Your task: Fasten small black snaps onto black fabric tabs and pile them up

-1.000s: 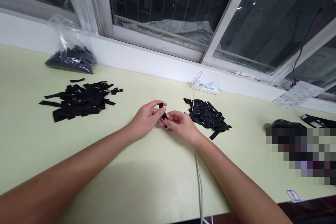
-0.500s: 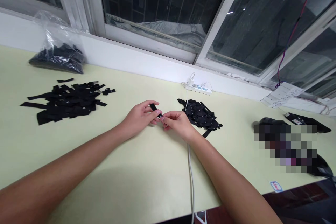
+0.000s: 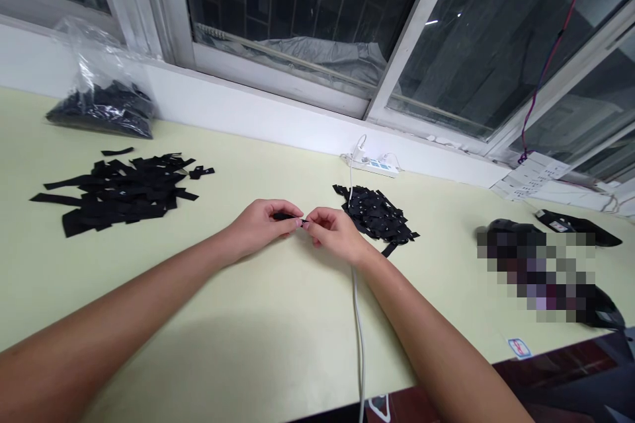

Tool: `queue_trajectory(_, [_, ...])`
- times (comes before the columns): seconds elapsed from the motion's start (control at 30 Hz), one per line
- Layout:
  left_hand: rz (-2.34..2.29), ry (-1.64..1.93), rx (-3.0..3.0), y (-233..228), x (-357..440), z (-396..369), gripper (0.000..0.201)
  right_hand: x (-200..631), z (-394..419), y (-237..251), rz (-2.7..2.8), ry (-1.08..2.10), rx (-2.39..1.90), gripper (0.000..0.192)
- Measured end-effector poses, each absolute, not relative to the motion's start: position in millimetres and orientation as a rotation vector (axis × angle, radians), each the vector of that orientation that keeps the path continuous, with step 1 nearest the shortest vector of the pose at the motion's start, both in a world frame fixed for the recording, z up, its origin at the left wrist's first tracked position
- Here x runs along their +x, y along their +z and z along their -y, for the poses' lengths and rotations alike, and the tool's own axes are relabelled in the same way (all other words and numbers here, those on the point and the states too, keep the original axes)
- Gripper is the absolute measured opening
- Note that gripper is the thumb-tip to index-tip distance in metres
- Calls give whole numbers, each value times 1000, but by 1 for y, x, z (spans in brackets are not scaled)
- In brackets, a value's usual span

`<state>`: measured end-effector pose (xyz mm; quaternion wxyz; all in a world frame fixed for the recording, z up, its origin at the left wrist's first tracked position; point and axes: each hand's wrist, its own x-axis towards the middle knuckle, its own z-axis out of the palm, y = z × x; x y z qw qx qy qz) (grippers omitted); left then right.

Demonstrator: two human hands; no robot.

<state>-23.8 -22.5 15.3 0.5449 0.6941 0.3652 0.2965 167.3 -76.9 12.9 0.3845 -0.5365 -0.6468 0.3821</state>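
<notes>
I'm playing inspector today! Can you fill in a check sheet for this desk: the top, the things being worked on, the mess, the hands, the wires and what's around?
Surface: pale yellow-green table, smooth.
Job's things: small black strip pinched between both hands; pile of small black pieces just beyond the right hand; wider pile of black strips far left.
Clutter: clear plastic bag of dark pieces by the wall; dark items far right, partly blurred; small sticker near the edge.
Grippers: left hand and right hand meet at the fingertips, both closed on the strip.
Cables: white cable running to a power strip.
Surroundings: windows, dark outside; papers on the sill.
</notes>
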Motion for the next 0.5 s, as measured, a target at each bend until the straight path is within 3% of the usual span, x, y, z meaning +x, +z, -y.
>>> queue_trajectory(0.5, [-787, 733, 1668, 14, -25, 22, 30, 167, 75, 13, 1506, 1070, -1329, 19])
